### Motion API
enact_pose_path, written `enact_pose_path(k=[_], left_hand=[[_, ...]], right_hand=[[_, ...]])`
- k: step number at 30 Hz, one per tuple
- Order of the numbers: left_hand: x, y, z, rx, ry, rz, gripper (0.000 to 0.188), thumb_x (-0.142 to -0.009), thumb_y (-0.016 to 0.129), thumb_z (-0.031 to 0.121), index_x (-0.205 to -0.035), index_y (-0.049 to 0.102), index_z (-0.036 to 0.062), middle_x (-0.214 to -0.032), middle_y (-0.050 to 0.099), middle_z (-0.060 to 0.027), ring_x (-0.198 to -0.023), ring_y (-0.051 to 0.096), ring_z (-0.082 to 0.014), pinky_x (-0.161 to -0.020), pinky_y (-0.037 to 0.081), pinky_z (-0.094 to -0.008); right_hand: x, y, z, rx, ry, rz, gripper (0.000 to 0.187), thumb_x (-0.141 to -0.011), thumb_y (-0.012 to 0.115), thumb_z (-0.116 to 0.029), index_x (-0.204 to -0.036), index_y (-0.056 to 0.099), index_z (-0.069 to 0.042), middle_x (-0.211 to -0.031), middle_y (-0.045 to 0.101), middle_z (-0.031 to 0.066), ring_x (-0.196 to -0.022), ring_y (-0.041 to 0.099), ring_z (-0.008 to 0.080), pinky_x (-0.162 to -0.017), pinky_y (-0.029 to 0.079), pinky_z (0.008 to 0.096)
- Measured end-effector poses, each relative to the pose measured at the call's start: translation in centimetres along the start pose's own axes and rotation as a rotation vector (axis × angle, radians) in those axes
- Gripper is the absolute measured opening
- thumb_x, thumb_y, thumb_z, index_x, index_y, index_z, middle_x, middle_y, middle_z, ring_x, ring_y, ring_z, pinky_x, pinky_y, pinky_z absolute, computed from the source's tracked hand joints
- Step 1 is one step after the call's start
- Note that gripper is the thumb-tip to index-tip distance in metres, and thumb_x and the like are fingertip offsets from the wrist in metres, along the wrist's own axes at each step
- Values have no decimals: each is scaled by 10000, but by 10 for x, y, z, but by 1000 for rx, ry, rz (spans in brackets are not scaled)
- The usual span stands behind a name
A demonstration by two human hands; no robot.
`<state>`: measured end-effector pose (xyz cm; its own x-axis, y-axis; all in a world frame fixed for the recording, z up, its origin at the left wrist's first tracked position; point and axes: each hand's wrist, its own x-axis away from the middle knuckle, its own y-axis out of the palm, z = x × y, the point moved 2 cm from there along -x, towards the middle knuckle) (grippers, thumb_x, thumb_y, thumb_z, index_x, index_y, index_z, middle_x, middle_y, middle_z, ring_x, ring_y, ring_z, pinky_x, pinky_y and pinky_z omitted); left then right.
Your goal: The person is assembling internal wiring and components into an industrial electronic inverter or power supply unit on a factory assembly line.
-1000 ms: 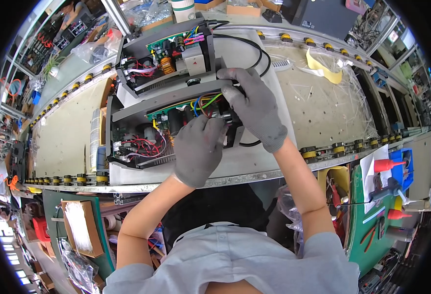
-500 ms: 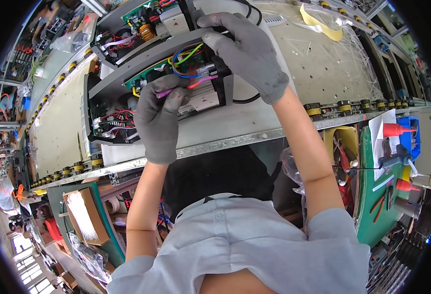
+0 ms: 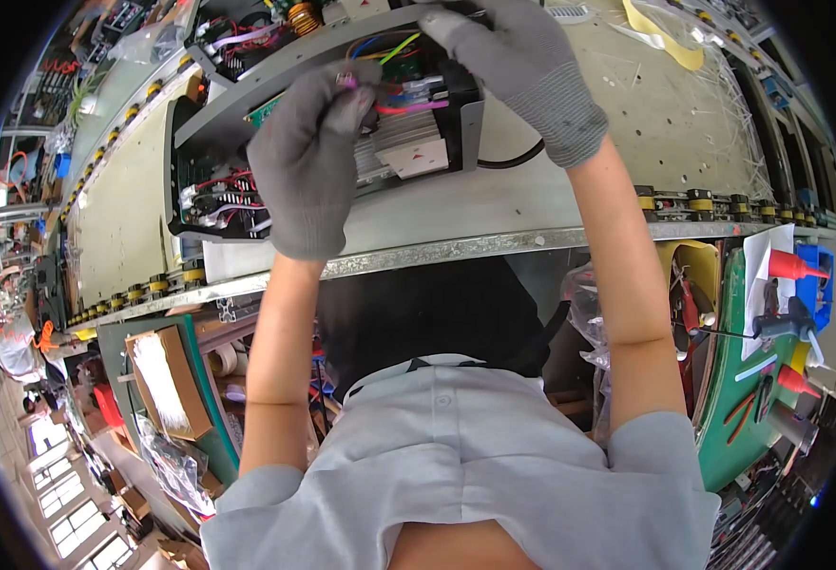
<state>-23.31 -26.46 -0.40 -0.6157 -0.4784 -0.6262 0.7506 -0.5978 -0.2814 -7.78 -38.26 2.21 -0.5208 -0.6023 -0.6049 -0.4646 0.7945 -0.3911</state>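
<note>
The left hand point(image 3: 306, 157), in a grey glove, is in the upper left of the frame above an open metal box point(image 3: 235, 103). Its grip is closed on a purple wire point(image 3: 346, 82) between thumb and fingers. The box lies across the upper middle of the frame on the surface point(image 3: 522, 211), with a silver metal block point(image 3: 414, 157) inside, toward its right end. A yellow-green wire point(image 3: 399, 47) and a pink wire point(image 3: 410, 108) show just right of the left fingertips. The right hand point(image 3: 522, 76), also gloved, is at the box's upper right corner; whether its grip grasps anything I cannot tell. A yellow paper strip point(image 3: 663, 38) lies in the upper right.
</note>
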Motion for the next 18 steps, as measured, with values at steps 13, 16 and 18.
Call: enact_pose_path(k=[13, 16, 18], left_hand=[[-13, -8, 12, -52, -36, -257, 160, -802, 730, -32, -953, 697, 10, -867, 687, -61, -777, 638, -141, -712, 512, -263], [-15, -3, 17, -280, 152, -227, 125, -802, 725, 62, -926, 713, 71, -798, 669, -94, -684, 635, -261, -592, 505, -335], [-18, -2, 19, -353, 241, -247, 139, -785, 729, 75, -921, 711, 88, -776, 652, -80, -676, 618, -266, -576, 487, -355]], right_hand=[[3, 1, 2, -176, 233, -59, 309, -916, 602, -112, -1204, 612, -1, -1130, 593, 90, -944, 609, 143, -822, 497, 276], [2, 1, -2, -198, 148, -43, 308, -919, 592, -107, -1199, 604, 20, -1129, 581, 114, -1029, 600, 163, -873, 489, 291], [2, 1, -2, -210, 183, -47, 306, -915, 595, -107, -1196, 608, 15, -1128, 583, 112, -1027, 603, 166, -885, 486, 295]])
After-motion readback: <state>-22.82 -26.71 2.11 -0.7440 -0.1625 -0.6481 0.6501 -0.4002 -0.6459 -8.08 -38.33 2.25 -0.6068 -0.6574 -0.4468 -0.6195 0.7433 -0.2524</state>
